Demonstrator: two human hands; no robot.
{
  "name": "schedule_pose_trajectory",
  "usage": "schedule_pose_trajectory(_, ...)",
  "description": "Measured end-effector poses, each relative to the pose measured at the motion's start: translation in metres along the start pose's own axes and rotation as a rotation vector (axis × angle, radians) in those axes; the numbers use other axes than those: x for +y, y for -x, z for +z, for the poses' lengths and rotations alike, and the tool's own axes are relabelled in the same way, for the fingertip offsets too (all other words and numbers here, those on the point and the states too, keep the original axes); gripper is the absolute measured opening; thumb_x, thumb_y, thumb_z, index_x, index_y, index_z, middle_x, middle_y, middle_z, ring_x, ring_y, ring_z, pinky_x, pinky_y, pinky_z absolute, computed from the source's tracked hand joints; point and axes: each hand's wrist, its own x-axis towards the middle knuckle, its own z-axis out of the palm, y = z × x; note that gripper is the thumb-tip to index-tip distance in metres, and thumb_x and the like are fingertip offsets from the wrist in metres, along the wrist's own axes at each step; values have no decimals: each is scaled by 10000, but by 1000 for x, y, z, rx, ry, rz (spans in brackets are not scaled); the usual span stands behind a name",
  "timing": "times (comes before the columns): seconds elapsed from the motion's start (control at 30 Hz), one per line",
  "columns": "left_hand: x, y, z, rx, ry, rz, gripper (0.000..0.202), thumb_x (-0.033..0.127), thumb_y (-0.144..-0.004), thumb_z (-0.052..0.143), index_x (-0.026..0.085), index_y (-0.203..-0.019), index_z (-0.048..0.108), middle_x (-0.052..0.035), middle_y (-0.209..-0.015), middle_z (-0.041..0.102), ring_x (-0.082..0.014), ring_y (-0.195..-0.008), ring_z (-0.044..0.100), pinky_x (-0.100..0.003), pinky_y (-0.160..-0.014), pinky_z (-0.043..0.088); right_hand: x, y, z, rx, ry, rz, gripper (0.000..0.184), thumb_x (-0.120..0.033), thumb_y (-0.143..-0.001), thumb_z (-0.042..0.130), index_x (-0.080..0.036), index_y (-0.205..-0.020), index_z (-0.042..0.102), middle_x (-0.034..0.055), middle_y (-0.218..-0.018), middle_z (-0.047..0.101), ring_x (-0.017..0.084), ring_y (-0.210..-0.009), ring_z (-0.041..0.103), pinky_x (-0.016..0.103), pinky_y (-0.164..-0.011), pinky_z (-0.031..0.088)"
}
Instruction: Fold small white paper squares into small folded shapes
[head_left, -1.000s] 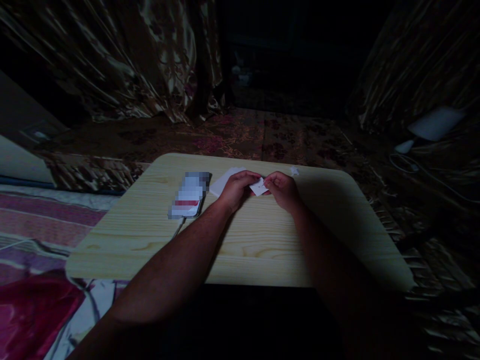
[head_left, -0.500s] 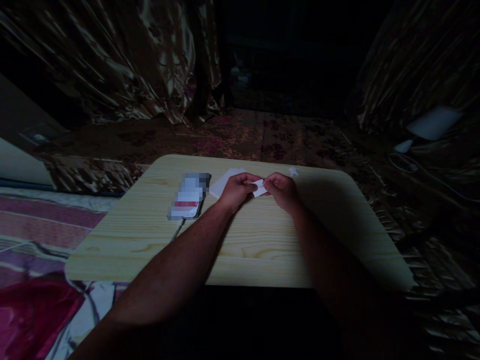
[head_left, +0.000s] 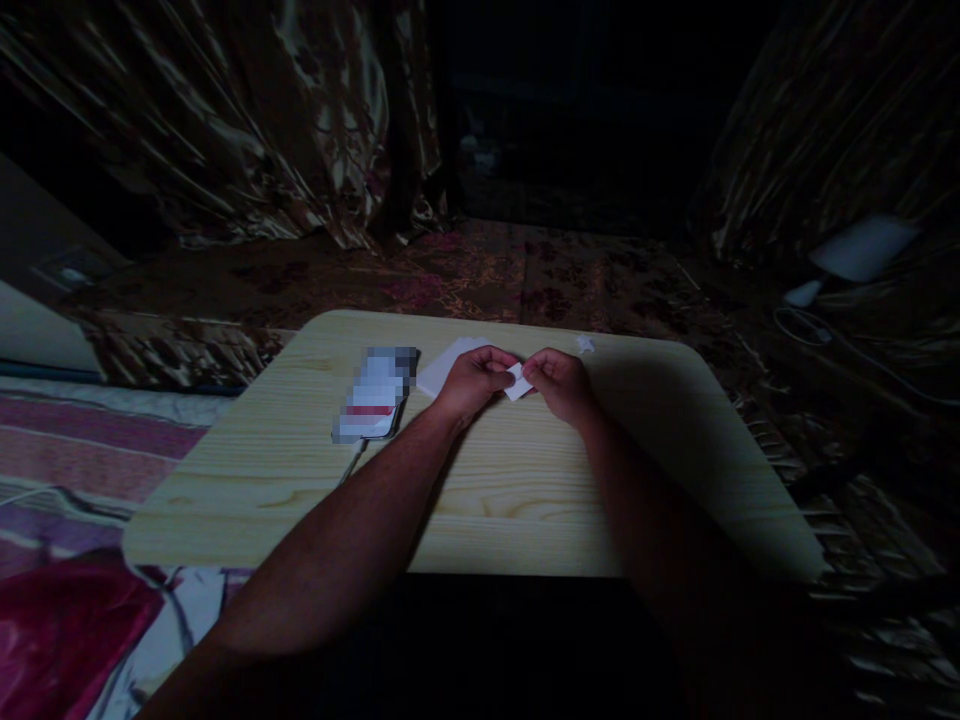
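A small piece of white paper [head_left: 517, 386], seemingly folded, is held between both hands above the wooden table [head_left: 517, 480]. My left hand [head_left: 475, 382] pinches its left side, thumb on top. On its right side, my right hand [head_left: 559, 380] grips it between thumb and fingers. Part of the paper is hidden by the fingertips. Behind my left hand lies white paper [head_left: 444, 368], flat on the table and partly covered by that hand. A small folded white paper piece [head_left: 585, 344] sits near the far edge, beyond my right hand.
A phone [head_left: 375, 395] with a blurred screen lies left of my hands, a white cable [head_left: 351, 462] running from its near end. Right of the table stands a white lamp [head_left: 862, 248]. Patterned curtains [head_left: 345, 120] hang behind, and a striped bed cover [head_left: 97, 440] is at left.
My right hand has shifted slightly left, closer to my left hand. The held paper has tilted a little, and less of it shows between the fingers.
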Motion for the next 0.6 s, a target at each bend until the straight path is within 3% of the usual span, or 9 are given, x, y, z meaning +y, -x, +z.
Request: schedule_pose_trajectory(0.6, -1, -1, 0, -10, -4, -17, 340, 164, -514, 844, 147, -821, 699, 1, -635, 688, -117, -537, 591, -245, -564, 444, -1, 0, -1, -17, 25, -52, 263, -463, -790, 713, -213, -804, 633, -4, -693, 667, 148, -619, 623, 277, -594, 503)
